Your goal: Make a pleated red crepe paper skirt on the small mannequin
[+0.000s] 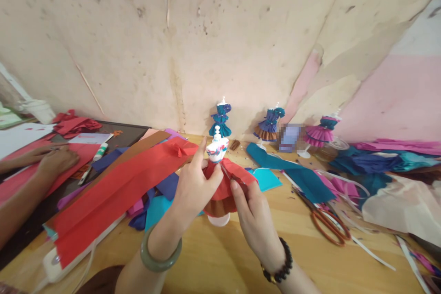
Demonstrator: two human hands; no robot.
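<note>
Dress form (215, 154) upright on the counter (193, 257), long axis vertical, finial (217, 130) uppermost; left hand (196, 183) grip closed about waist, index raised; right hand (254, 211) grip pinching red fabric (241, 170).

Left hand (195, 181) holds red fabric (241, 170) at the waist of a white dress form (216, 154) | right hand (257, 220) pinches its edge | I see orange-handled scissors (330, 226) lying to the right

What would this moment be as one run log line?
Left hand: at waist of small dress form | right hand: pinching red skirt | farther right: scissors on wooden table
</note>
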